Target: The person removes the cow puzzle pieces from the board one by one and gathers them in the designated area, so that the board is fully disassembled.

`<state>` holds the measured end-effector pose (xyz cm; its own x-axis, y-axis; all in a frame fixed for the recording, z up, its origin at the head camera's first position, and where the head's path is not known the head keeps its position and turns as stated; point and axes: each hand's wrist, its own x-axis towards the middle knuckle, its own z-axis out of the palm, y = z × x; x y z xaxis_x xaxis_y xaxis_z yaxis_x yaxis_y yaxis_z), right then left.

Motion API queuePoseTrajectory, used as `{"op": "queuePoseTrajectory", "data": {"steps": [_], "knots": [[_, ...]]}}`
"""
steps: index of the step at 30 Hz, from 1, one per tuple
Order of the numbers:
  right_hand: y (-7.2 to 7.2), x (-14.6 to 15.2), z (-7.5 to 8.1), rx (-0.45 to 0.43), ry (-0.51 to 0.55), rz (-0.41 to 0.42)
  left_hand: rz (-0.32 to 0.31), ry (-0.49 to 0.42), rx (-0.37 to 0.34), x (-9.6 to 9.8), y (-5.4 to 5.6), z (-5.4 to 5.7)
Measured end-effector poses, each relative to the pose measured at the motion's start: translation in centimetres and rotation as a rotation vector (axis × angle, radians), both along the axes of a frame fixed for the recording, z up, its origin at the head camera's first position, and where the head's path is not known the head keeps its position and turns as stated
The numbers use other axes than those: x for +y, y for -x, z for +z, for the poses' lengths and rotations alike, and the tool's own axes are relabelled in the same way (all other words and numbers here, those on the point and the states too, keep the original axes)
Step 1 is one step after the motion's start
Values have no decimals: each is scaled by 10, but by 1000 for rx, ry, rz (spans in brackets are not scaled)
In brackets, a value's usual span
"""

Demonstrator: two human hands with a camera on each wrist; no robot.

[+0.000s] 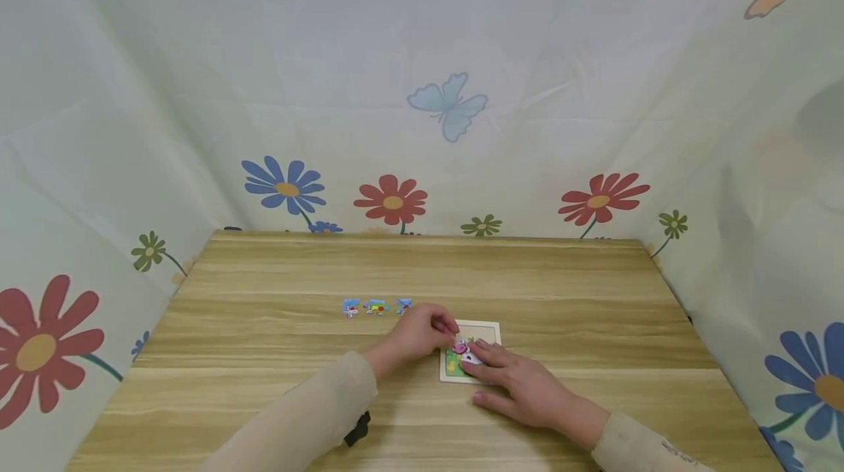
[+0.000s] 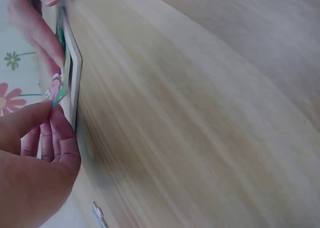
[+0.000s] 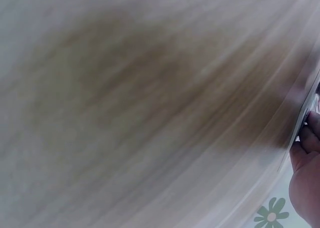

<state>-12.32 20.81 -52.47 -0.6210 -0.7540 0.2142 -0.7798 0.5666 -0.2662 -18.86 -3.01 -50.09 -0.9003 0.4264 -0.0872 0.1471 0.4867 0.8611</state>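
Observation:
A small puzzle tray [image 1: 497, 333] with a pale frame lies on the table, its lower part filled with green, pink and white picture pieces. My left hand [image 1: 422, 329] is over the tray's left side. In the left wrist view its thumb and fingertips pinch the edge of a colourful puzzle piece [image 2: 61, 93], which tilts up from the tray. My right hand [image 1: 524, 388] lies across the tray's lower right, extended fingers resting on the pieces and covering part of the picture. The right wrist view catches only some of its fingers [image 3: 311, 135] at the tray's edge.
Three loose puzzle pieces, a left one [image 1: 351, 308], a middle one [image 1: 377, 307] and a right one [image 1: 404, 305], lie in a row beyond my left hand. The wood-grain table [image 1: 560, 281] meets a flower-printed curtain [image 1: 527, 142] at the back and sides.

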Motion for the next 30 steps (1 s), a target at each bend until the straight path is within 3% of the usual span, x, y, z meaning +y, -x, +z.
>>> {"op": "queuePoseTrajectory", "data": {"steps": [7,15,18,25,30], "knots": [[0,2,-3,30,22,0,51,-2,-74,2,1,2],[1,3,-5,42,-8,9,65,0,-78,2,5,-3],[2,1,-4,36,-6,10,53,-8,-56,0,5,-4],[2,0,0,-2,5,-2,-60,3,75,1,4,1],[1,-1,2,-3,-15,-21,-67,27,84,1,4,1]]}}
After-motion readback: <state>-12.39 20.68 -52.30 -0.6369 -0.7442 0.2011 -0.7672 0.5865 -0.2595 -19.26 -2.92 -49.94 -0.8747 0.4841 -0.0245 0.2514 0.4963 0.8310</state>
